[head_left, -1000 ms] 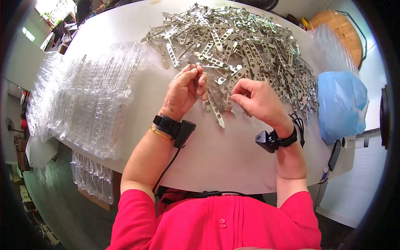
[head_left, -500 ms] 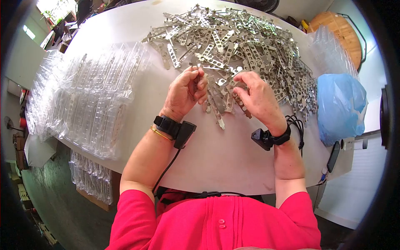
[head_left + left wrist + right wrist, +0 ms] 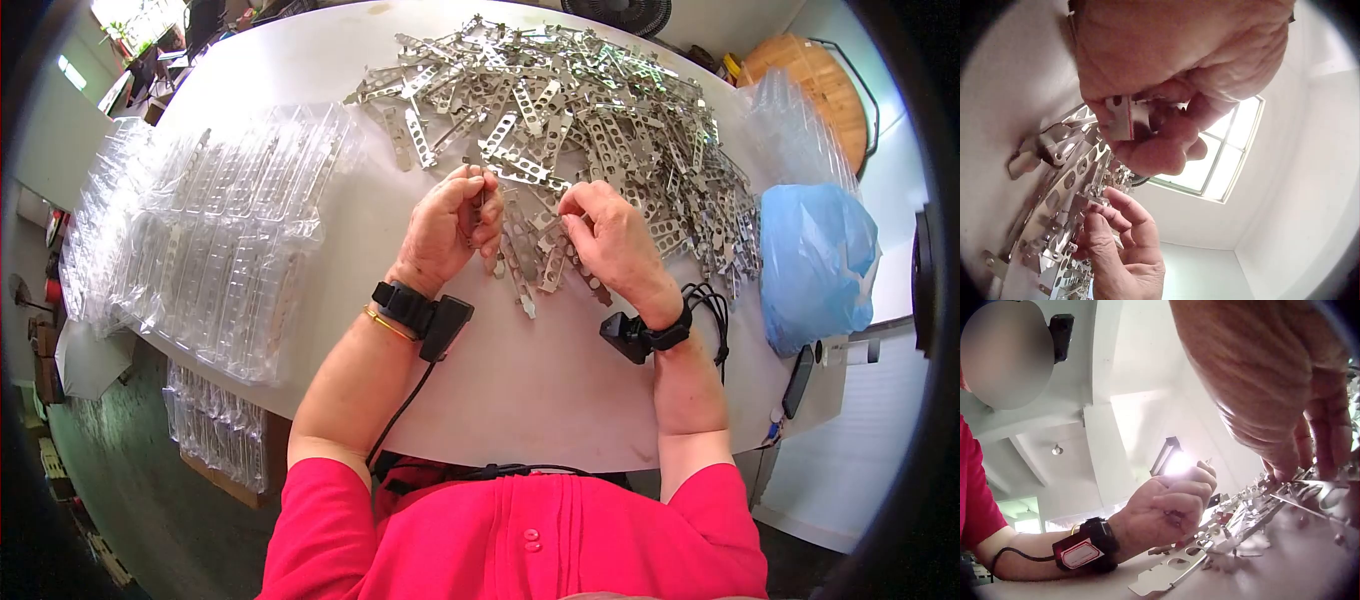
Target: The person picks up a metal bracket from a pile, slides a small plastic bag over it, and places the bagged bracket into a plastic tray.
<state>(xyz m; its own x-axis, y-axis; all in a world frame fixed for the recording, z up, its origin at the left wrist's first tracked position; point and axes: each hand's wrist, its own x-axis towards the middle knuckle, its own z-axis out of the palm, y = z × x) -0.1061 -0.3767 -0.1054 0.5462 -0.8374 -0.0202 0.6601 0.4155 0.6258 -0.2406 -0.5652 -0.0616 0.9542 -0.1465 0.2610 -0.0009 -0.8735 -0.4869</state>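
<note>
My left hand (image 3: 440,230) is raised at the near edge of the metal pile, fingers curled around a small flat metal bracket (image 3: 1121,119). Much of that bracket is hidden in the palm. To its right my right hand (image 3: 622,248) reaches down to the loose perforated metal strips (image 3: 520,262) in front of the pile. In the left wrist view its thumb and forefinger pinch the end of a metal strip (image 3: 1092,205). Fingers cover part of this strip. A long strip with round holes (image 3: 1155,581) lies near the left hand in the right wrist view.
A big heap of perforated metal strips (image 3: 600,125) covers the back of the white table (image 3: 500,400). Clear plastic trays (image 3: 215,240) in film are stacked on the left. A blue plastic bag (image 3: 818,265) and a phone (image 3: 799,380) lie on the right.
My right hand spread its thumb and forefinger, moved slightly forward and left, and then closed them at the loose strips. The left hand has kept its grip almost in place.
</note>
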